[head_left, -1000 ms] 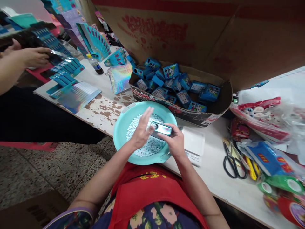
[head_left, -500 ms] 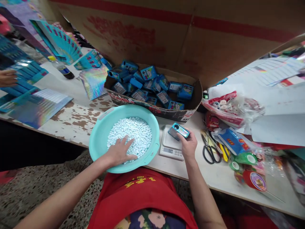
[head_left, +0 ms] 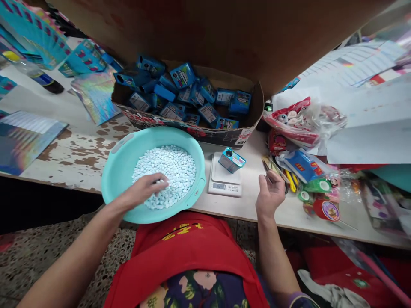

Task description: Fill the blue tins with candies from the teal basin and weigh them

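Note:
A round turquoise basin (head_left: 112,188) holds a heap of small pale blue-white pellets (head_left: 173,175). My left hand (head_left: 149,188) is over the heap's near left part, its fingers drawn together around a few pellets, mostly hidden by the fingers. A small blue tin (head_left: 231,160) with a dark round hole in its top stands on the white kitchen scale (head_left: 221,187), whose display is lit but too blurred to read. To the right of the scale, my right hand (head_left: 271,192) is raised, palm up, with loosely curled fingers apart and nothing in them.
Behind the basin stands a cardboard box (head_left: 205,137) of similar blue tins. Scissors (head_left: 266,166), a yellow cutter (head_left: 292,182), tape rolls (head_left: 317,185) and a bag of trinkets (head_left: 302,124) lie at right. A drink bottle (head_left: 45,79) lies at left.
My right hand has let go of the blue tin, now on the scale, and moved right. My left hand's spread fingers have closed together over the pellets. The view has shifted.

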A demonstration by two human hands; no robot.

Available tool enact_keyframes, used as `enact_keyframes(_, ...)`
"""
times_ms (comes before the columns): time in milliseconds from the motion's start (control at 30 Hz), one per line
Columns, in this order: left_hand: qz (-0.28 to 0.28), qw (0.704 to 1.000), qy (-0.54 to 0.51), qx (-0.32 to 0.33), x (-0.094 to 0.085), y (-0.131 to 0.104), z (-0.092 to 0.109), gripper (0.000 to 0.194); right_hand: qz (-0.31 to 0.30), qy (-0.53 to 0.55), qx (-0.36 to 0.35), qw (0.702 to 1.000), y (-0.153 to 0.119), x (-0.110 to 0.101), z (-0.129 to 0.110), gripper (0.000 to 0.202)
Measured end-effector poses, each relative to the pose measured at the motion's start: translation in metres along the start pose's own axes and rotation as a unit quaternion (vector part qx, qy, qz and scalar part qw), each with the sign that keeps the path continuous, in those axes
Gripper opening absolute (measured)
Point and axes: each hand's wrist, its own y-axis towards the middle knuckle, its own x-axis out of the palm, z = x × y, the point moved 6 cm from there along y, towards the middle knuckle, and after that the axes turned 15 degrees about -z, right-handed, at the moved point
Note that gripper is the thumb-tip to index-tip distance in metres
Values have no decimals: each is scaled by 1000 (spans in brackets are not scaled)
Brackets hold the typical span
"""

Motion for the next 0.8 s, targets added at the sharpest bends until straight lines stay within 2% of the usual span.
enact_keyframes(67, 38, 983, -175, 40, -18, -8, 0, 29, 10, 9, 13, 1000, -1, -11, 8, 35)
enact_keyframes(167, 72, 921, -368, 109, -36, -9, 4, 35, 12, 30, 24, 999, -1, -15, 13, 35)
enact_keyframes(233, 77, 895, -430, 86, -38, -1, 4, 29, 4, 38, 29, 999, 0, -9, 13, 34)
enact_keyframes(300, 82, 882, -461, 53, -39, 6, 6, 17, -15, 42, 30, 999, 2, -1, 11, 33)
enact_keyframes(333, 82, 877, -470, 57, -39, 8, 9, 15, -26, 44, 29, 998, 3, 3, 9, 33)
enact_keyframes(400, 88, 871, -471, 108, -43, 8, 17, 12, -44, 52, 25, 997, 4, 8, 7, 33)
enact_keyframes(467, 103, 874, -452, 142, -45, 6, 18, 12, -56, 57, 24, 997, 5, 12, 5, 31)
enact_keyframes(500, 103, 883, -438, 132, -43, 6, 15, 14, -62, 57, 27, 996, 6, 14, 4, 30)
enact_keyframes(600, 60, 921, -382, 43, -23, 13, 1, 21, -114, 53, 35, 991, 11, 31, 4, 37)
enact_keyframes(700, 31, 947, -321, -6, -5, 19, -4, 27, -186, 29, 39, 981, 19, 61, 3, 60)
enact_keyframes(733, 22, 954, -299, -13, -1, 21, -3, 27, -206, 24, 46, 977, 22, 71, 2, 60)
enact_keyframes(800, 3, 967, -256, -11, 2, 23, 5, 29, -230, 24, 58, 971, 27, 86, -3, 48)
